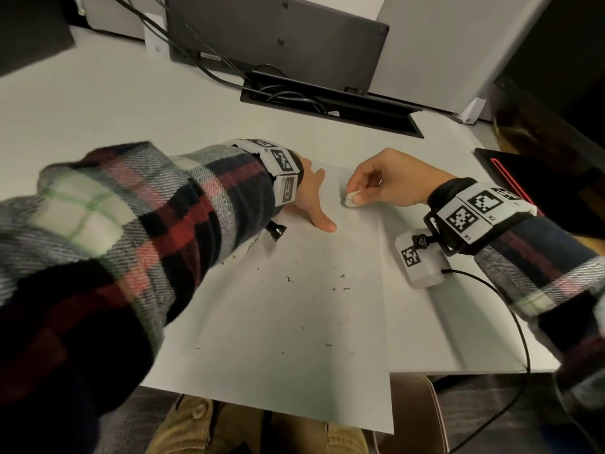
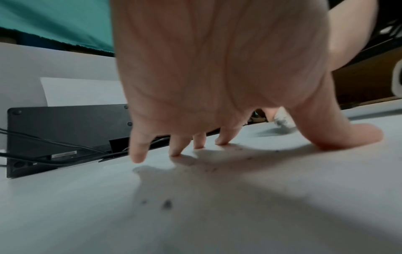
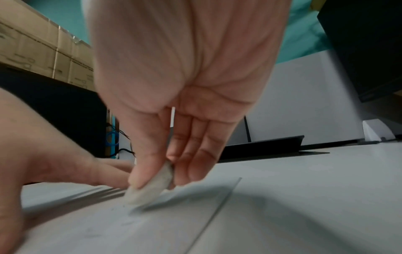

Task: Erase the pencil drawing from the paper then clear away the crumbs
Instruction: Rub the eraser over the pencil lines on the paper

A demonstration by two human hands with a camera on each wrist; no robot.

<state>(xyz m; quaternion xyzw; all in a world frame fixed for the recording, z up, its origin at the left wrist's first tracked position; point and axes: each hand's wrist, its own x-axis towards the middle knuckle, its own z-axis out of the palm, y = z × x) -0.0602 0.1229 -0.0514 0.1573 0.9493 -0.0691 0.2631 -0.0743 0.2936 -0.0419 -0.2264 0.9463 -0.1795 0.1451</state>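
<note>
Here, worn white eraser (image 1: 351, 198) pinched in right hand (image 1: 389, 183) fingers, rubbing flat white paper sheet (image 1: 294, 322) on desk; left hand (image 1: 312, 199) spread, pressing sheet. Best w/ short light strokes, paper pinned; dark crumbs (image 1: 340, 283) scattered mid-sheet.

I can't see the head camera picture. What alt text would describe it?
A right hand pinches a small white eraser against a sheet of paper while the left hand presses flat to steady it. Dark eraser crumbs dot the sheet on a white desk.
</note>
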